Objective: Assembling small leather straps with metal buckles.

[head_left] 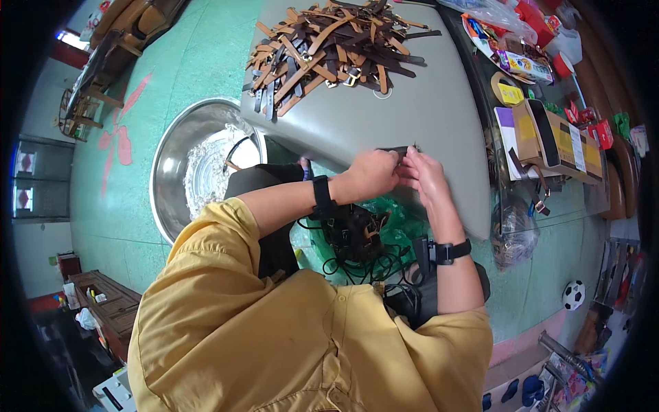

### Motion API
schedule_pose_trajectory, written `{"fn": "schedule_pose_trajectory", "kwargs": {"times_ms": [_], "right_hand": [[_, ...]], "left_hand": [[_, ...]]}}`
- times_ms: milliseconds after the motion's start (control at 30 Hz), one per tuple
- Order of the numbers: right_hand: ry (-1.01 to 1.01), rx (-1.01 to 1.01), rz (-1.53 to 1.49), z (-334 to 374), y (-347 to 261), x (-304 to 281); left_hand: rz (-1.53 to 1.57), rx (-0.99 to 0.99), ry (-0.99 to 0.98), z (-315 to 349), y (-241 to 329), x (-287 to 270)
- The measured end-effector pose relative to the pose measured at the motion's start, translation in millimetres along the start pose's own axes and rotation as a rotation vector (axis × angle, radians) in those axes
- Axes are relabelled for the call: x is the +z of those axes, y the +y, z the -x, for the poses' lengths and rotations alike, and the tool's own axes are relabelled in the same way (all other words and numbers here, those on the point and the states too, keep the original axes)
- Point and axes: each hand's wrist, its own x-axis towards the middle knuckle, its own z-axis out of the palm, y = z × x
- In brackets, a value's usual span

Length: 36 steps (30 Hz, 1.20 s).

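Over the near edge of the grey tabletop (439, 103), my left hand (374, 174) is closed around a short dark leather strap (392, 149), most of it hidden by the fingers. My right hand (425, 174) meets it from the right, its fingertips pinched at the same strap's end. A large heap of brown and black leather straps with metal buckles (336, 48) lies at the far side of the tabletop. Below my hands, between my legs, a green plastic bag (398, 213) holds more dark straps with buckles (353, 237).
A wide metal basin (161, 178) with white scraps in it stands on the floor at my left. To the right, a cardboard box (570, 141), a roll of tape (506, 89) and snack packets (525, 66) crowd a side table. A football (574, 294) rests on the floor.
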Motion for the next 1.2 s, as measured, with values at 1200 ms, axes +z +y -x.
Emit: {"fn": "schedule_pose_trajectory", "kwargs": {"times_ms": [1200], "right_hand": [[0.39,-0.3,-0.053,5,-48,-63]], "left_hand": [[1.454,-0.26,0.115,-31,-15,-80]]}}
